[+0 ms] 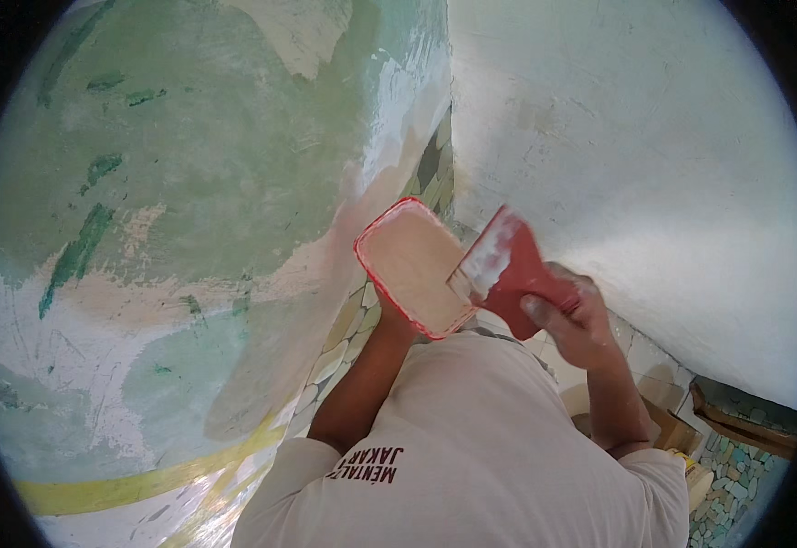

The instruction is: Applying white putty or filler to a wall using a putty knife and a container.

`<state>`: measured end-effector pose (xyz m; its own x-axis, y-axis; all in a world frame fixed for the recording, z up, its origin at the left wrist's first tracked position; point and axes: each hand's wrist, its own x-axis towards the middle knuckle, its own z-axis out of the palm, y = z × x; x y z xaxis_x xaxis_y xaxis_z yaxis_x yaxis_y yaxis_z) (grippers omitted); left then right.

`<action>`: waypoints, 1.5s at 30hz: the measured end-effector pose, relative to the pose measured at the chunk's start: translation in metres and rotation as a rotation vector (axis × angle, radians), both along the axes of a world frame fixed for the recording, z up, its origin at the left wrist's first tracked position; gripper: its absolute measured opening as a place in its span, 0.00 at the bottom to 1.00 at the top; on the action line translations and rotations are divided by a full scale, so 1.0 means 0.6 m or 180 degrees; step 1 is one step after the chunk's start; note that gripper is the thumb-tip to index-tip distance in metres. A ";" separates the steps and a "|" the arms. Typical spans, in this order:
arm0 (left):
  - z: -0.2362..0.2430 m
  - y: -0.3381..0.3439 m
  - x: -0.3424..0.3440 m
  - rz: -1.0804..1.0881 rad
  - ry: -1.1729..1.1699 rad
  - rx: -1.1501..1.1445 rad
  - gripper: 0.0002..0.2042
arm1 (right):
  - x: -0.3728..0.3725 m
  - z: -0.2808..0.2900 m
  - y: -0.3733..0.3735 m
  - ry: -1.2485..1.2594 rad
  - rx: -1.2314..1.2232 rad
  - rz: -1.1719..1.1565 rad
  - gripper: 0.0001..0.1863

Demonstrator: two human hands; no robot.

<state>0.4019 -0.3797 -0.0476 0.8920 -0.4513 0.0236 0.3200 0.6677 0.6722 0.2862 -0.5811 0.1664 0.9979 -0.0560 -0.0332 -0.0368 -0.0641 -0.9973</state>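
Note:
My left hand [396, 316] holds up a rectangular tub with a red rim [380, 289] in front of my chest. Its fingers are hidden beneath the tub. Smooth beige putty [409, 260] fills much of what shows inside. My right hand [574, 320] is closed around the handle of a wide red putty spreader [519, 279], thumb on top. White putty is smeared over the spreader's blade. The blade's lower corner is at the tub's right edge; whether it touches the putty, I cannot tell.
A wall with green paint and beige and white patches [198, 210] rises on the left, with a yellow stripe [125, 491] low on it. A pale wall [618, 137] stands at the right. Stone-pattern tiles [339, 333] run between them. A brown wooden edge [741, 425] lies lower right.

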 end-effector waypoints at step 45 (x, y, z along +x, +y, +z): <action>0.097 -0.035 -0.023 -0.0180 0.0477 -0.0313 0.34 | -0.019 -0.095 0.045 0.0304 0.3523 -0.0770 0.18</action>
